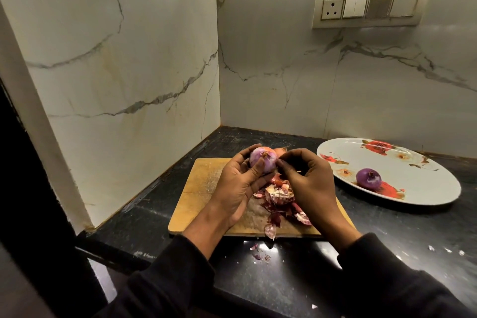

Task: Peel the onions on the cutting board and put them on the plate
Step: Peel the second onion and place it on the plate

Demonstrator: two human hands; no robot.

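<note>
My left hand (pixel 238 183) grips a pale purple, mostly peeled onion (pixel 263 161) above the wooden cutting board (pixel 198 188). My right hand (pixel 307 178) is curled beside it, fingertips pinching at the onion's right side. Behind the hands an orange-skinned onion (pixel 280 150) peeks out, mostly hidden. A heap of red onion skins (pixel 276 201) lies on the board under my hands. One peeled purple onion (pixel 368 178) sits on the white floral plate (pixel 418 183) to the right.
The black counter (pixel 387 240) fills a corner between marble walls. Skin scraps (pixel 259 253) lie in front of the board. A switch panel (pixel 369 8) is on the back wall. A dark gap drops off at the left.
</note>
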